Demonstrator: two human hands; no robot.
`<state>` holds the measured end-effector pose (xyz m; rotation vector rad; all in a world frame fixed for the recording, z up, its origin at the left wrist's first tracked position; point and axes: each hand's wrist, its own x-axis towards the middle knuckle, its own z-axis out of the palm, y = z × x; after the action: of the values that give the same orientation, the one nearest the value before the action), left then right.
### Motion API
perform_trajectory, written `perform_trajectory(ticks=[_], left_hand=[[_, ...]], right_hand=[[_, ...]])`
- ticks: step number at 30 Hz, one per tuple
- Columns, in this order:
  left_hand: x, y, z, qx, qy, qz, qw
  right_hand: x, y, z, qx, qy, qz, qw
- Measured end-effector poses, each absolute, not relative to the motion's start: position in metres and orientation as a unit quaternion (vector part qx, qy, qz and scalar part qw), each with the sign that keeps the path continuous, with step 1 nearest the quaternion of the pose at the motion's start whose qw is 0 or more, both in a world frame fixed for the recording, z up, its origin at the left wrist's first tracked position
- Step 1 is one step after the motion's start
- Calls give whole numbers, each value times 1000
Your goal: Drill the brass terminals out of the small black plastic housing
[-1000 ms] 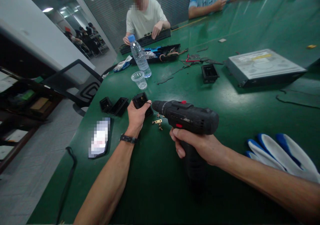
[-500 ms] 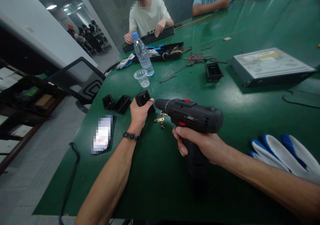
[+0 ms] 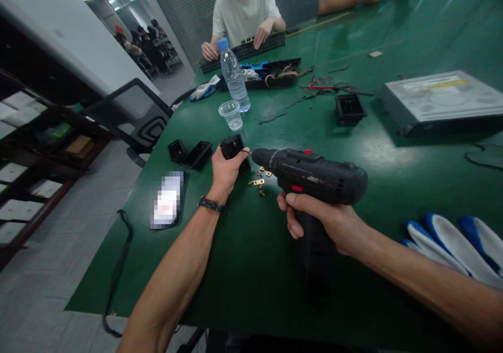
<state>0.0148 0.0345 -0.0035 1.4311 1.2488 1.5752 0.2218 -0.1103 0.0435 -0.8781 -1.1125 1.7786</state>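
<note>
My left hand (image 3: 227,172) is closed around a small black plastic housing (image 3: 232,144), its open side turned up. In my right hand (image 3: 314,217) is a black cordless drill (image 3: 314,172) with red switches, gripped by the handle and pointing left. The drill's tip is at the housing, close to my left thumb; whether the bit touches a screw is too small to tell. Small brass plates and screws (image 3: 258,182) lie on the table just below the drill's chuck. Two more black housings (image 3: 198,155) rest to the left of my left hand.
On the green table (image 3: 243,269) are a phone (image 3: 168,201), a plastic cup (image 3: 231,115), a water bottle (image 3: 234,80), another black housing (image 3: 349,110), a metal-topped box (image 3: 444,101) and blue-white gloves (image 3: 448,243). A person (image 3: 247,15) handles a long black part opposite.
The whole view has shifted, so things appear slightly further right and higher. My hands keep the same hold on the housing and the drill, with the drill's tip still at the housing.
</note>
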Motion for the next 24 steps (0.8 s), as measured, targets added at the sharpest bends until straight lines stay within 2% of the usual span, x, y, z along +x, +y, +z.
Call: perform_trajectory(ticks=[24], left_hand=[[15,35,-5,550,480,603,320]], right_hand=[[223,-111,44,-346,-435,720,415]])
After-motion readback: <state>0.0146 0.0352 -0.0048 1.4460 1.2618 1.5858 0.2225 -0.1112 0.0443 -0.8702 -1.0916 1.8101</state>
